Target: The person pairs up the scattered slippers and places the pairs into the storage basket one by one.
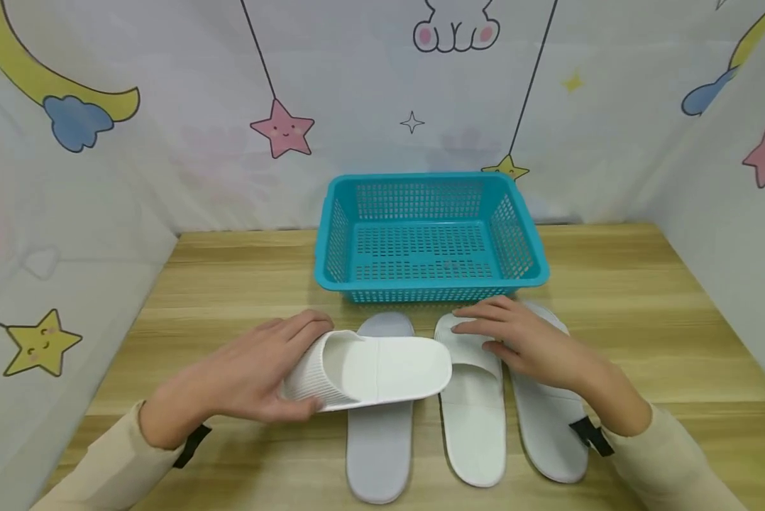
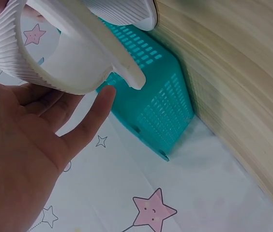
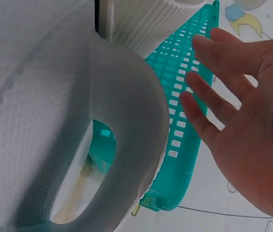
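Note:
My left hand [image 1: 261,372] grips a white slipper [image 1: 398,365] by its ridged toe strap. The slipper lies sideways, its heel to the right, over a grey slipper [image 1: 379,454]. In the left wrist view the thumb is mostly cut off, and the fingers lie along the white strap [image 2: 6,53]. My right hand [image 1: 538,344] hovers with loosely bent fingers by the toe of a second white slipper [image 1: 476,426], holding nothing. Beneath that wrist lies another grey slipper [image 1: 555,433]; its strap [image 3: 139,92] looms large in the right wrist view, apart from the fingers.
A turquoise plastic basket [image 1: 430,286] with perforated sides stands behind the slippers, nothing inside it. The wood-grain table [image 1: 229,284] reaches back to a white cloth wall [image 1: 357,71] printed with stars and moons. Cloth also hangs along both sides.

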`<state>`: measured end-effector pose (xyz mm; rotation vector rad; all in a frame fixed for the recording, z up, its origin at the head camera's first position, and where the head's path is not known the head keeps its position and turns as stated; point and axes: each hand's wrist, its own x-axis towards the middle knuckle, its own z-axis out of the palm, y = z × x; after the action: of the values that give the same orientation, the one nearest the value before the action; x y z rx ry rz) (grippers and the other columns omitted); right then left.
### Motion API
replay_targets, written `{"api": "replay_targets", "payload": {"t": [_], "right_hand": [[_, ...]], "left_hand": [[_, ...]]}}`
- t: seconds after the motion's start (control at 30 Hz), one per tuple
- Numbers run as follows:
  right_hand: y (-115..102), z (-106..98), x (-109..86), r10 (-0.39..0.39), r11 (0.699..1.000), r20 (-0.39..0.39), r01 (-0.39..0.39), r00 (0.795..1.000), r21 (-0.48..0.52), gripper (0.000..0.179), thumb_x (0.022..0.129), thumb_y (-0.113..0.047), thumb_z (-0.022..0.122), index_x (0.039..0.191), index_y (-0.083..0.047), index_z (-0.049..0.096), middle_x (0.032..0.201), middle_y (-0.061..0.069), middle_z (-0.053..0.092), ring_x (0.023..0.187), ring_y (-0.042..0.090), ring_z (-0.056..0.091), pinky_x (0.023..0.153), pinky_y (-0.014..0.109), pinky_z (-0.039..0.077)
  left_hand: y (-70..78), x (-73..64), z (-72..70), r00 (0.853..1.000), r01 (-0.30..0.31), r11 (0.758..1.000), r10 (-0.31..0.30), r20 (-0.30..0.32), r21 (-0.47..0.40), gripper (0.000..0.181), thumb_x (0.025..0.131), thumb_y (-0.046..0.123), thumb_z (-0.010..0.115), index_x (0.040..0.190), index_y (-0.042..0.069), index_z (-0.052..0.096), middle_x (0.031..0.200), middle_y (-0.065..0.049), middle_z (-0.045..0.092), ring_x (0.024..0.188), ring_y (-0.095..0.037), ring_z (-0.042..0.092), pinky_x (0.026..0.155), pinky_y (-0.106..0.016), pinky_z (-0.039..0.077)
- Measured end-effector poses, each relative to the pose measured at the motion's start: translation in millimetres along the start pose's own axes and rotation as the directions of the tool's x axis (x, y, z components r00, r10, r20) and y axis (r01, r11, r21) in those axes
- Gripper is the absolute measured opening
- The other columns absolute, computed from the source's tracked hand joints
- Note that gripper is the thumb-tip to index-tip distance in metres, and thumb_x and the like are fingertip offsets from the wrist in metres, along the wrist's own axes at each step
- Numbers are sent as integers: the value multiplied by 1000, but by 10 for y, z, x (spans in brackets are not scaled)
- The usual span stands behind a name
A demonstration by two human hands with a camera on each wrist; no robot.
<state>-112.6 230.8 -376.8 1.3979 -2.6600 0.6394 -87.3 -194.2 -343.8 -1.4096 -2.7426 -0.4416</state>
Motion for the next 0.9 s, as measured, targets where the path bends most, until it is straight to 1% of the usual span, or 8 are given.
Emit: {"api": "replay_targets", "payload": {"t": [0.13, 0.3, 0.43, 0.53, 0.6, 0.67, 0.8, 0.9], "right_hand": [[-21, 34, -60, 36, 996, 96, -43, 995, 72, 72, 86, 19, 69, 150, -13, 59, 157, 7, 56, 143, 40, 50, 111, 62, 45], [-44, 51, -96, 45, 990, 146, -63, 988, 125, 83, 84, 24, 61, 158, -11, 50, 163, 9, 49, 149, 46, 42, 113, 65, 42], [-63, 41, -90, 62, 984, 207, -94, 976, 153, 94, 82, 22, 65, 165, -15, 40, 170, 8, 39, 153, 48, 35, 116, 67, 38], [-79, 31, -63, 54, 983, 244, -94, 968, 158, 101, 82, 21, 68, 168, -18, 34, 173, 10, 33, 155, 48, 31, 116, 69, 36], [-90, 28, -42, 36, 986, 256, -75, 966, 147, 100, 81, 23, 65, 168, -19, 35, 173, 11, 32, 156, 48, 30, 115, 70, 36], [-101, 24, -21, 19, 989, 269, -57, 963, 135, 97, 81, 24, 60, 166, -18, 39, 173, 12, 32, 156, 48, 30, 115, 70, 37], [-124, 19, 6, 25, 986, 313, -75, 949, 149, 92, 78, 26, 54, 159, -18, 51, 172, 10, 35, 157, 44, 31, 113, 71, 38], [-142, 24, 19, 30, 983, 337, -88, 941, 159, 92, 74, 27, 52, 156, -17, 55, 169, 9, 40, 155, 42, 37, 114, 69, 38]], "left_hand": [[-12, 2, 8, 1000, -1, 1000, 1, -3, 5, 83, 83, 50, 80, 146, 5, 50, 143, -7, 57, 120, -18, 60, 97, -48, 56], [-13, 38, 40, 1000, -25, 1000, 25, -6, 14, 83, 83, 50, 79, 146, 5, 51, 143, -6, 57, 118, -17, 60, 97, -46, 56], [-5, 75, 67, 999, -40, 999, 40, -4, 17, 83, 83, 50, 78, 146, 5, 51, 143, -7, 56, 120, -18, 60, 98, -46, 56], [1, 79, 65, 999, -35, 999, 35, -7, 16, 84, 82, 50, 78, 147, 4, 50, 144, -8, 55, 121, -19, 60, 99, -47, 56], [3, 76, 56, 999, -31, 999, 31, -10, 13, 84, 82, 50, 78, 147, 4, 50, 145, -9, 55, 122, -20, 60, 99, -48, 56], [1, 68, 46, 1000, -28, 1000, 28, -14, 11, 84, 82, 49, 78, 147, 4, 50, 146, -9, 55, 121, -20, 61, 99, -48, 56], [-8, 51, 39, 999, -27, 1000, 27, -23, 11, 84, 82, 49, 78, 148, 5, 49, 147, -9, 55, 121, -20, 61, 98, -49, 56], [-14, 52, 49, 999, -29, 1000, 29, -20, 13, 85, 83, 49, 78, 149, 5, 49, 147, -8, 55, 121, -19, 61, 98, -48, 56]]}}
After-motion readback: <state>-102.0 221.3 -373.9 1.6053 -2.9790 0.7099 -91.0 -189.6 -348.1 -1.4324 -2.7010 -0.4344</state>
